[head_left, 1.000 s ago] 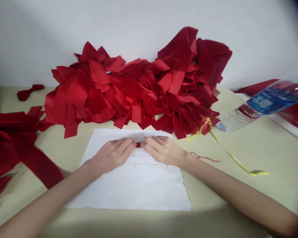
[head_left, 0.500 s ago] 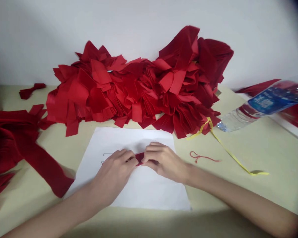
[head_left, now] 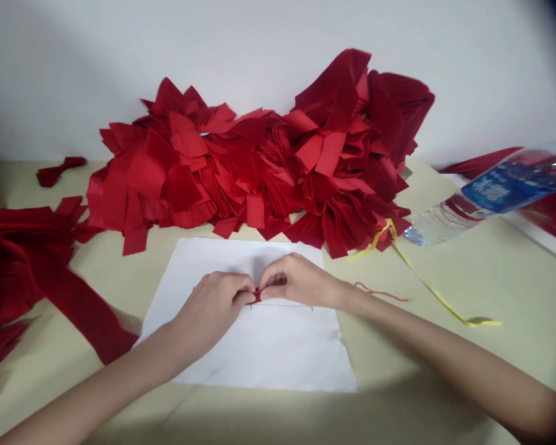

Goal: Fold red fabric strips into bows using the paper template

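Note:
A small piece of dark red fabric strip [head_left: 257, 296] is pinched between my two hands, over a white sheet of paper [head_left: 259, 352] marked with thin lines. My left hand [head_left: 220, 306] grips its left side between thumb and fingers. On its right side, my right hand [head_left: 294, 281] pinches it with thumb and fingertips. Most of the strip is covered by my fingers. Behind the paper lies a big heap of red fabric pieces [head_left: 241, 167], many bunched together.
Long red fabric strips [head_left: 78, 290] lie at the left, with a small red bow-shaped piece [head_left: 58, 172] behind them. A water bottle [head_left: 486, 191] leans at the right. A yellow ribbon [head_left: 426, 281] and a red string [head_left: 384, 293] rest on the table [head_left: 514, 383].
My hands have drawn closer together, and less of the red strip shows between them. My right hand has shifted slightly up and left. A drawn line on the paper has come into view.

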`<control>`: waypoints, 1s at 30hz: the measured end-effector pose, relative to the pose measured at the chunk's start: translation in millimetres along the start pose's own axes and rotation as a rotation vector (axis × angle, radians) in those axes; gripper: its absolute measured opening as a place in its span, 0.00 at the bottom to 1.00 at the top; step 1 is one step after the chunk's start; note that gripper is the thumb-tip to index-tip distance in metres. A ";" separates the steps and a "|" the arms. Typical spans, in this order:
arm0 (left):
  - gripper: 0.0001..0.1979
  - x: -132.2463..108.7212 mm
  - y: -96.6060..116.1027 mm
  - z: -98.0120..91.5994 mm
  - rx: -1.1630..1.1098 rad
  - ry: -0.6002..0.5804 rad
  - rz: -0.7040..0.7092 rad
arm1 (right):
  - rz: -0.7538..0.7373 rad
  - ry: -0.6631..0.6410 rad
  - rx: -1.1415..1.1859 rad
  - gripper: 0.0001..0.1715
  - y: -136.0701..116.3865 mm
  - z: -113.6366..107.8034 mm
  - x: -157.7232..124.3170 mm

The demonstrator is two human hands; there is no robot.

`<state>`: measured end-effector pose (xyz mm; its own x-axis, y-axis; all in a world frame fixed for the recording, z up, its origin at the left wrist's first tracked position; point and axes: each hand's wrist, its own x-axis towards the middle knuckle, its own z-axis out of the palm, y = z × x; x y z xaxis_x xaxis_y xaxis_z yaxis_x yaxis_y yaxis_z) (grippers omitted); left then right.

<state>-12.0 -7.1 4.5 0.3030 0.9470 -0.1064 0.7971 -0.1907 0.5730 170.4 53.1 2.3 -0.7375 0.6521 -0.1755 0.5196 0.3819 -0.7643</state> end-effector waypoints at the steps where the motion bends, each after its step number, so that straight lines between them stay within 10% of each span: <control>1: 0.10 2.4 -1.0 -1.2 -0.010 -0.001 -0.001 | 0.016 -0.021 0.023 0.05 1.4 -2.3 3.2; 13: 0.10 15.0 -5.9 -7.2 0.028 -0.077 0.049 | -0.039 0.005 -0.136 0.05 -2.8 -6.2 11.0; 22: 0.14 -10.5 -9.3 11.7 0.621 0.134 0.566 | -0.568 0.157 -0.680 0.12 12.2 10.4 -6.5; 30: 0.12 -22.4 -9.4 15.2 0.708 0.182 0.667 | -0.757 0.168 -0.875 0.15 19.1 9.9 -10.6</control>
<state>-18.3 -30.4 -10.8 0.7662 0.6031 0.2220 0.6383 -0.7542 -0.1541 183.9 47.0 -16.6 -0.9538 0.1181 0.2762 0.1401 0.9882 0.0612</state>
